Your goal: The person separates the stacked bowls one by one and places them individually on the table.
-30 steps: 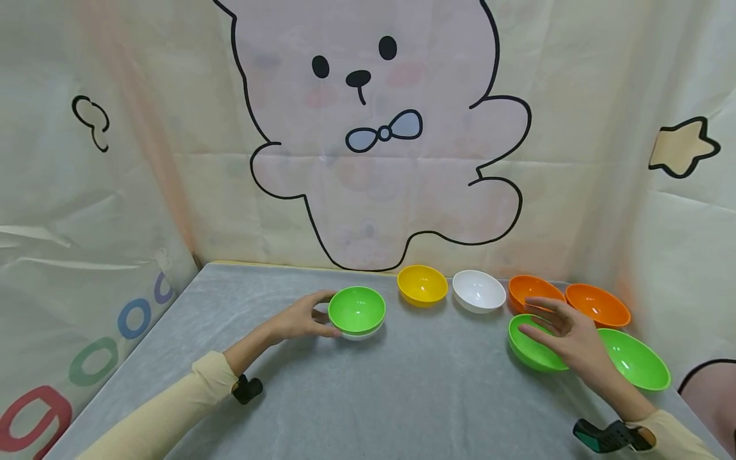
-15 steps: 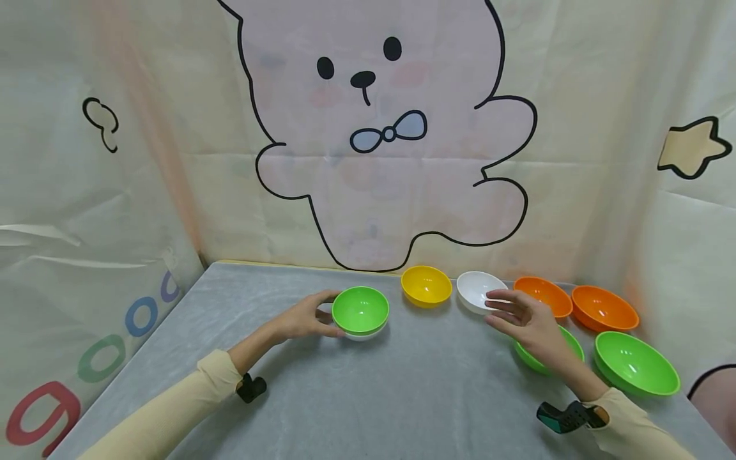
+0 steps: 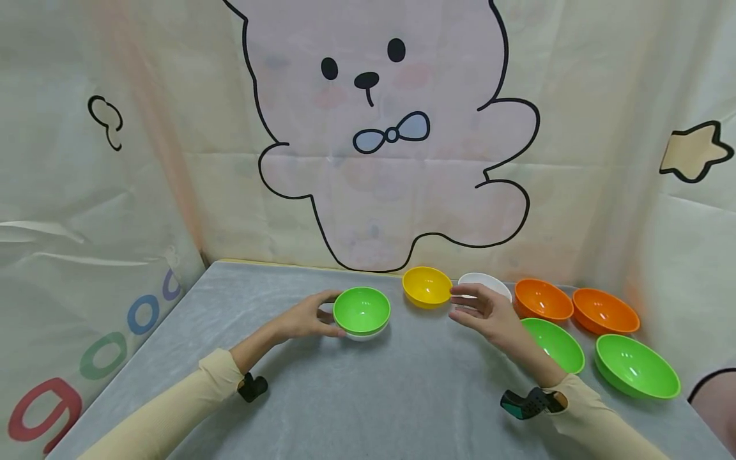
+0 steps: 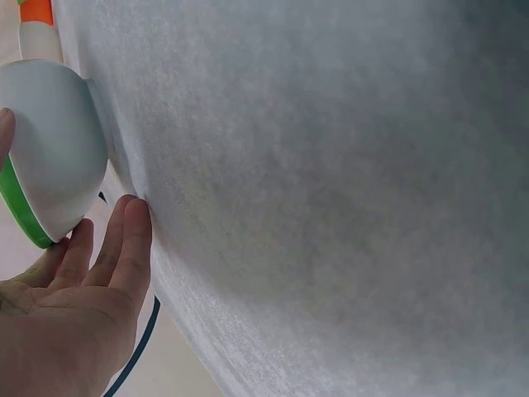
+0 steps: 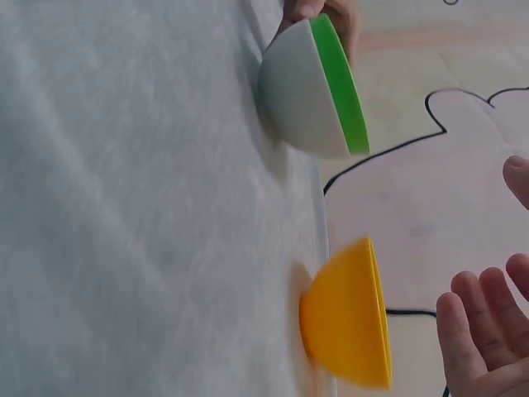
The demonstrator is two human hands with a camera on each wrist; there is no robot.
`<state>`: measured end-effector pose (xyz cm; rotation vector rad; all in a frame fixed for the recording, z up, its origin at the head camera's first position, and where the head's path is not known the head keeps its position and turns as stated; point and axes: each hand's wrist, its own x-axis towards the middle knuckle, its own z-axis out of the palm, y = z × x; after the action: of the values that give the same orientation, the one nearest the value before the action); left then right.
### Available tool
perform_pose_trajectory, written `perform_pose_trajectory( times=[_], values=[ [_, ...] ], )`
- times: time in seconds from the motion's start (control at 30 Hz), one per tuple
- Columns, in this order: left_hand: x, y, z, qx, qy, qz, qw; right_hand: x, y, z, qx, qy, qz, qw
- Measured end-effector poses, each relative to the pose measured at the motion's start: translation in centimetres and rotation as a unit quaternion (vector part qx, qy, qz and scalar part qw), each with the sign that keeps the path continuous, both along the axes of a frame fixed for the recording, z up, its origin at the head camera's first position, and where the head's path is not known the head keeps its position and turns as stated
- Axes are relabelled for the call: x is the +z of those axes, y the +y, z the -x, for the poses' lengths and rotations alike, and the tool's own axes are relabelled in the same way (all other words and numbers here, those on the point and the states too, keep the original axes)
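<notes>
My left hand holds the left side of a white bowl, its thumb in front and fingers round the back. A green bowl sits nested inside that white bowl, with its rim showing above in the wrist views. My right hand hovers with loosely bent fingers just right of the yellow bowl. It holds nothing and hides part of another white bowl. In the right wrist view its fingers stand apart from the yellow bowl.
Two orange bowls stand at the back right of the grey cloth-covered table. In front of them are two green bowls, the left one partly behind my right forearm. A printed curtain hangs behind the table's back edge.
My right hand has moved left from over the green and orange bowls, past the white bowl, to beside the yellow one. My left hand stays on the stacked bowls.
</notes>
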<state>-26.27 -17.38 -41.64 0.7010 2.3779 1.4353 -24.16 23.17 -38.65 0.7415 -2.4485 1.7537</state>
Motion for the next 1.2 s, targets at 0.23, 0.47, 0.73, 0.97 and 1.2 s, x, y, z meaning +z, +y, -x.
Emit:
perform_pose_trajectory(
  times=[0.23,0.47,0.73,0.97,1.2],
  values=[
    [0.0,0.0,0.1,-0.002,-0.001,-0.002,1.0,-0.4,-2.1,0.5,0.024,-0.014,0.018,0.999],
    [0.0,0.0,0.1,-0.003,-0.002,-0.008,1.0,-0.5,-4.0,1.0,0.027,-0.04,0.001,0.999],
    [0.1,-0.1,0.0,-0.003,-0.003,-0.011,0.9999,-0.9,-6.2,1.7,0.044,-0.08,0.015,0.996],
    [0.1,-0.1,0.0,-0.004,-0.004,-0.015,0.9999,-1.6,-7.6,2.3,0.06,-0.087,0.019,0.994],
    [0.1,0.0,0.0,-0.006,-0.002,-0.014,0.9999,-2.1,-8.7,2.5,0.068,-0.104,0.011,0.992]
  ],
)
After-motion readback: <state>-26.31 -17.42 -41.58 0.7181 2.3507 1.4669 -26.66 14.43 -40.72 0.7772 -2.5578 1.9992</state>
